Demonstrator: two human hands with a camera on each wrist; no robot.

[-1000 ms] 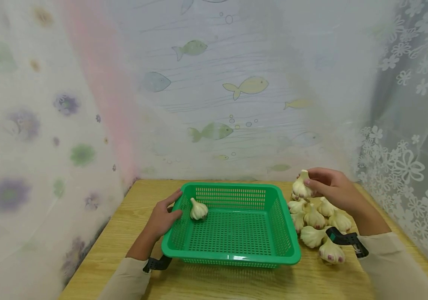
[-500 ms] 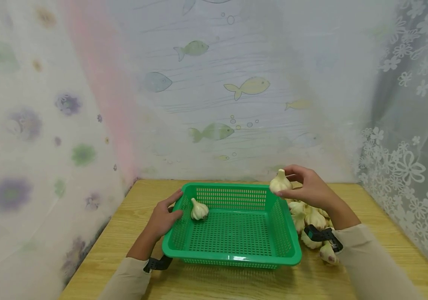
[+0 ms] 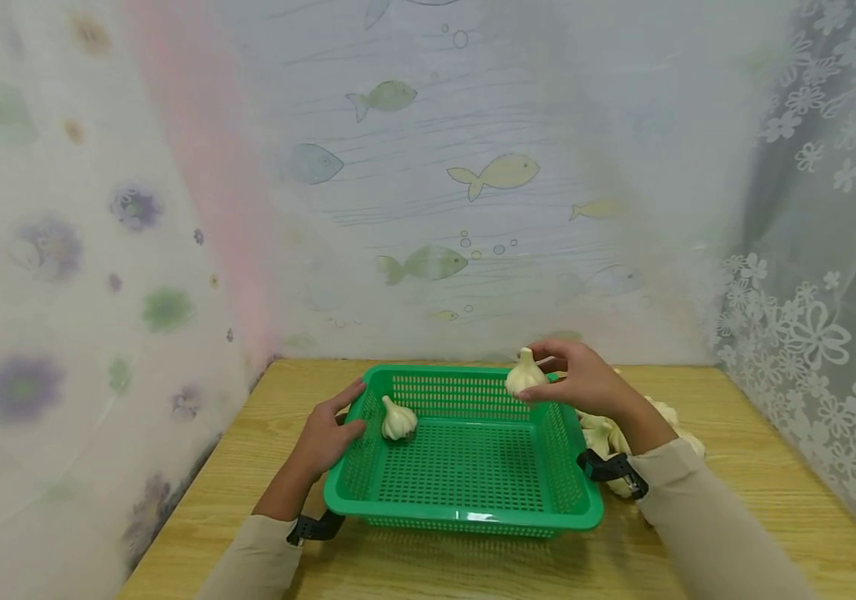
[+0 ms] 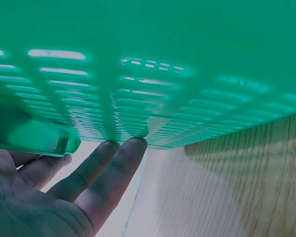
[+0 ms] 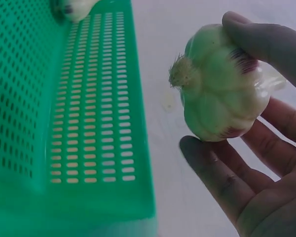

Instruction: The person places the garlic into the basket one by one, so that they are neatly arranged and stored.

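A green plastic basket (image 3: 465,518) with slotted walls stands on the table. My left hand (image 3: 320,437) holds its left rim, thumb over the edge, while fingers (image 4: 119,163) touch the outer wall in the left wrist view. My right hand (image 3: 585,379) grips a garlic bulb (image 3: 525,377) between thumb and fingers over the basket's far right part. The right wrist view shows that bulb's root end (image 5: 182,73) facing the basket wall, with purple streaks on its skin. Another garlic bulb (image 3: 398,419) sits inside the basket near its far left corner.
Several more garlic bulbs (image 3: 602,433) lie in a pile right of the basket, partly hidden by my right forearm. The wooden table (image 3: 262,417) ends at a patterned curtain (image 3: 428,208) behind, with more curtains at both sides.
My right hand has carried the garlic bulb left from above the pile to over the basket's right part. My left hand and the basket have stayed in place.
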